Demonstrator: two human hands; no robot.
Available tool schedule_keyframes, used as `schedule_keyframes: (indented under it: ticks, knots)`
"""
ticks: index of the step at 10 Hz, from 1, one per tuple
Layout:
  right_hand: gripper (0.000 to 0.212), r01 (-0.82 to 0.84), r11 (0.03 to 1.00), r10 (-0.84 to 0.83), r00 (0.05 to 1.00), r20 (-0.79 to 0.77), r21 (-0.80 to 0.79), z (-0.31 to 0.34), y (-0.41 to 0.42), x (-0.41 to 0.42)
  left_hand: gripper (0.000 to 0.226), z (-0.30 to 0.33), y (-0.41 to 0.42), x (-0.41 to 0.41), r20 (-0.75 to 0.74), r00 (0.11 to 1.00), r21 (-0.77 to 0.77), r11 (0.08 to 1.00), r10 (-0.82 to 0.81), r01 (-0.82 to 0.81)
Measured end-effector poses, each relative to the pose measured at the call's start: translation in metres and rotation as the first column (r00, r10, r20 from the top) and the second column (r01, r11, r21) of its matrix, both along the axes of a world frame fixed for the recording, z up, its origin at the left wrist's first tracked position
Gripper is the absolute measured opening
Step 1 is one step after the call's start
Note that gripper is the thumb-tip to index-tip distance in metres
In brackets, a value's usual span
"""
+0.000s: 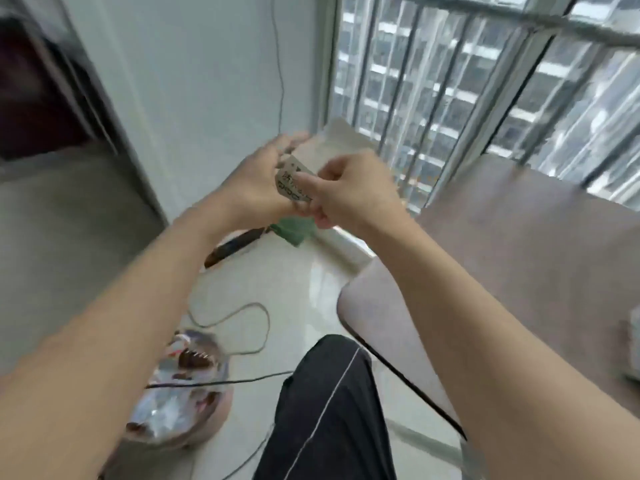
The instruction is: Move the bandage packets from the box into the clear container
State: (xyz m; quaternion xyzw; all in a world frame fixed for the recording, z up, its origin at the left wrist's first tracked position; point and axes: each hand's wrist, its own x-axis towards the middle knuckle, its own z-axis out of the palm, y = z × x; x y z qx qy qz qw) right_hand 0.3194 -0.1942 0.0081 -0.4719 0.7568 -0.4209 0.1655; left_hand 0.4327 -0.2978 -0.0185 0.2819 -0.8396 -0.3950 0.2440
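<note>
Both arms are raised in front of me, above the floor and left of the table. My right hand (341,190) pinches a small printed card-like packet or box flap (292,183) between thumb and fingers. My left hand (258,181) is against the same item from the left, palm toward it, fingers stretched upward; how it holds the item is hidden. The picture is blurred. At the right edge, a pale object (633,344) on the table is cut off; I cannot tell what it is. No clear container is identifiable.
A brown-topped table (526,258) fills the right side, below a barred window (467,81). On the tiled floor lie cables (242,327), a plastic bag of things (183,393), a dark long object (235,245) and something green (294,232). My dark-trousered leg (329,410) is at the bottom.
</note>
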Motion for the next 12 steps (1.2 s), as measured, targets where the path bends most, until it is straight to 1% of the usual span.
schedule_keyframes:
  ticks: [1, 2, 3, 4, 5, 6, 7, 8, 9, 10, 11, 12]
  knots:
    - [0.053, -0.088, 0.995, 0.084, 0.993, 0.086, 0.047, -0.039, -0.052, 0.086, 0.107, -0.037, -0.033, 0.093, 0.164, 0.969, -0.034, 0.983, 0.185, -0.182]
    - [0.052, -0.131, 0.971, 0.09, 0.975, 0.201, 0.202, -0.109, -0.079, 0.157, 0.099, -0.109, -0.04, 0.16, 0.25, 0.904, -0.006, 0.935, 0.346, -0.355]
    - [0.049, -0.216, 0.875, -0.016, 0.882, 0.471, 0.432, -0.196, -0.084, 0.196, 0.108, -0.192, -0.034, 0.204, 0.387, 0.833, -0.007, 0.904, 0.396, -0.427]
    - [0.025, -0.365, 0.782, -0.12, 0.708, 0.696, 0.505, -0.273, -0.076, 0.219, 0.106, -0.254, -0.018, 0.227, 0.532, 0.766, -0.072, 0.92, 0.361, -0.384]
    - [0.01, -0.437, 0.718, -0.263, 0.55, 0.792, 0.542, -0.323, -0.068, 0.238, 0.106, -0.294, 0.0, 0.24, 0.553, 0.759, -0.077, 0.928, 0.343, -0.364]
    - [0.004, -0.489, 0.688, -0.344, 0.432, 0.834, 0.537, -0.345, -0.058, 0.249, 0.105, -0.325, 0.013, 0.259, 0.521, 0.787, -0.031, 0.928, 0.332, -0.371]
    - [0.012, -0.48, 0.707, -0.404, 0.33, 0.853, 0.52, -0.356, -0.046, 0.258, 0.096, -0.351, 0.021, 0.273, 0.498, 0.798, -0.002, 0.92, 0.34, -0.391]
    - [0.018, -0.407, 0.733, -0.433, 0.338, 0.836, 0.545, -0.361, -0.04, 0.26, 0.086, -0.366, 0.02, 0.272, 0.482, 0.799, -0.006, 0.914, 0.358, -0.406]
    - [0.016, -0.369, 0.72, -0.491, 0.328, 0.807, 0.588, -0.36, -0.041, 0.252, 0.093, -0.373, 0.019, 0.265, 0.501, 0.788, -0.038, 0.919, 0.358, -0.393]
    - [0.024, -0.308, 0.729, -0.537, 0.297, 0.789, 0.612, -0.349, -0.042, 0.242, 0.099, -0.369, 0.02, 0.26, 0.542, 0.754, -0.043, 0.908, 0.372, -0.417]
    - [0.023, -0.272, 0.741, -0.543, 0.294, 0.787, 0.613, -0.337, -0.044, 0.229, 0.099, -0.366, 0.022, 0.25, 0.541, 0.738, -0.075, 0.897, 0.404, -0.436]
    - [0.015, -0.243, 0.792, -0.517, 0.22, 0.827, 0.56, -0.313, -0.039, 0.219, 0.1, -0.363, 0.025, 0.245, 0.58, 0.722, -0.068, 0.906, 0.376, -0.418]
